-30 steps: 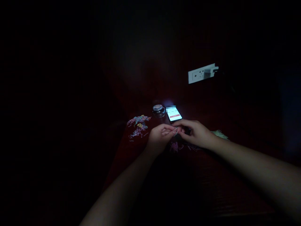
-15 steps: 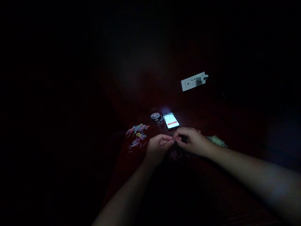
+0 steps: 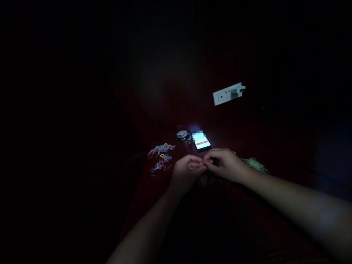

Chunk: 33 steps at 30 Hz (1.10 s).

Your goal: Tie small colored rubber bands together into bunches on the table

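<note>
My left hand (image 3: 186, 171) and my right hand (image 3: 224, 163) meet over the table, fingertips touching. Both are closed in a pinch. A tiny object lies between the fingertips, too small and dark to name. Left of my left hand are loose piles of thin, coloured loops like small rubber bands (image 3: 160, 165), purple, orange, teal and yellow. A pale green pile of similar strands (image 3: 255, 165) lies beyond my right wrist. Below the hands, partly hidden, is a dim pinkish cluster of strands (image 3: 202, 180).
A lit phone (image 3: 202, 143) lies just beyond the hands, beside a small round lidded jar (image 3: 183, 137). Farther back is a white power socket strip (image 3: 227, 94) with a plug in it. The dark red table (image 3: 143, 198) has its left edge near my left forearm; the surroundings are very dark.
My fingertips have shifted slightly against each other, and a small bright spot shows between them now. The whole view has moved a little; the piles, jar and phone stay put.
</note>
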Tool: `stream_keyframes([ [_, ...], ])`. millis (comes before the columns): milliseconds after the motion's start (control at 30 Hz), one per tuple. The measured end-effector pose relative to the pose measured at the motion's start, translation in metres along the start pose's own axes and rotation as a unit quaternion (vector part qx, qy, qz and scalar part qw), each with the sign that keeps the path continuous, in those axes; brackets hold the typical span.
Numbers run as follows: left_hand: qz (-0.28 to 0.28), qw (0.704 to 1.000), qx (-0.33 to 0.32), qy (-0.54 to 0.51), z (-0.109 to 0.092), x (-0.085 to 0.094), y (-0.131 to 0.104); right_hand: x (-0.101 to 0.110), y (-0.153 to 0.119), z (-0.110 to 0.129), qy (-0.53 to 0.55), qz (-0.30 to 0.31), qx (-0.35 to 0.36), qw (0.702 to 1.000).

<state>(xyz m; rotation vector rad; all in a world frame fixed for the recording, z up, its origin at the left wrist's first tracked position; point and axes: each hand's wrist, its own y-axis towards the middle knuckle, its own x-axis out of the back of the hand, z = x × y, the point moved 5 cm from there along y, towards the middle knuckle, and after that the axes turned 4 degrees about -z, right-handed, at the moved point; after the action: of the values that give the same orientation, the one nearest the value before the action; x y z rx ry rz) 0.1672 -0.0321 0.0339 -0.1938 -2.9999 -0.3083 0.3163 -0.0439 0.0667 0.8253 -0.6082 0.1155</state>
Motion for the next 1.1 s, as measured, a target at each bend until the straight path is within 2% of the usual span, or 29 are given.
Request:
stream_keyframes([
  [167, -0.012, 0.998, -0.042, 0.05, -0.003, 0.001, 0.001, 0.001, 0.001, 0.002, -0.024, 0.006, -0.004, 1.0],
  [400, -0.006, 0.995, -0.076, 0.059, -0.002, 0.002, 0.002, 0.001, 0.002, 0.001, -0.009, 0.004, -0.001, 1.0],
  [633, 0.014, 0.999, -0.037, 0.017, 0.0, 0.002, 0.005, 0.0, -0.001, -0.006, 0.0, 0.003, -0.022, 1.0],
  [933, 0.023, 0.999, -0.025, -0.013, 0.002, 0.002, 0.005, -0.001, -0.001, -0.008, 0.004, -0.003, -0.035, 0.999],
  [1100, 0.016, 1.0, -0.016, -0.017, 0.001, 0.005, 0.005, 0.001, -0.001, -0.006, 0.023, -0.003, -0.004, 1.0],
])
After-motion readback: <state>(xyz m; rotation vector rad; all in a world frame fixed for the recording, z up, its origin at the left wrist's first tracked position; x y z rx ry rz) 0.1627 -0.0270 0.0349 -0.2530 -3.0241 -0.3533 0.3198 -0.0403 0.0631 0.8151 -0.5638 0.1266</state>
